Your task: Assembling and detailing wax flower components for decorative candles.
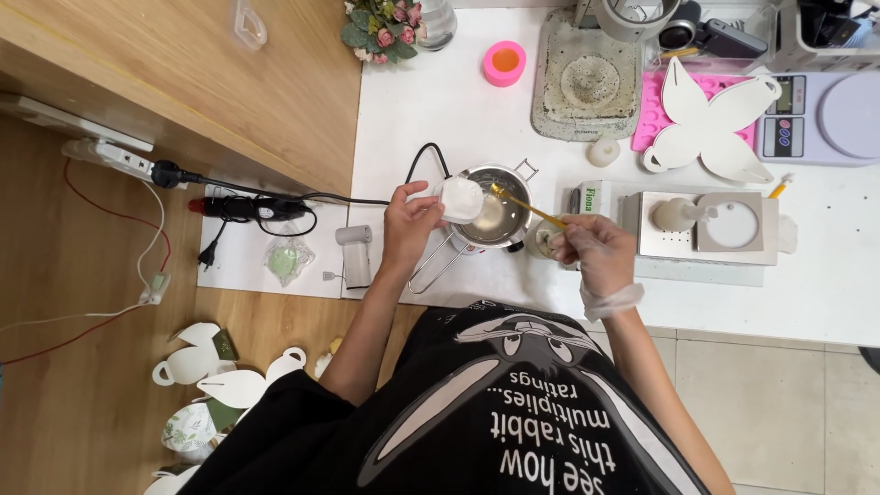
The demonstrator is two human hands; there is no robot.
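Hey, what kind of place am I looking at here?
Probably a home craft bench for candle or soap making: a small metal melting pot, a pink silicone mould and a digital scale on a white table.

Silver pot (pixel 496 220), yellow stick (pixel 532 209), white cup (pixel 461 199), pink mould (pixel 505 62) — orange centre, white table (pixel 458 101)

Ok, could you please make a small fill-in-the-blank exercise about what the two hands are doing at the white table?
1. The left hand tilts a small white ____ over the metal pot.
2. The right hand wears a clear ____ and holds a yellow stick.
3. The tip of the yellow stick reaches into the metal ____.
4. The pink ring-shaped mould stands near the ____ at the far edge.

Missing words: cup; glove; pot; flowers
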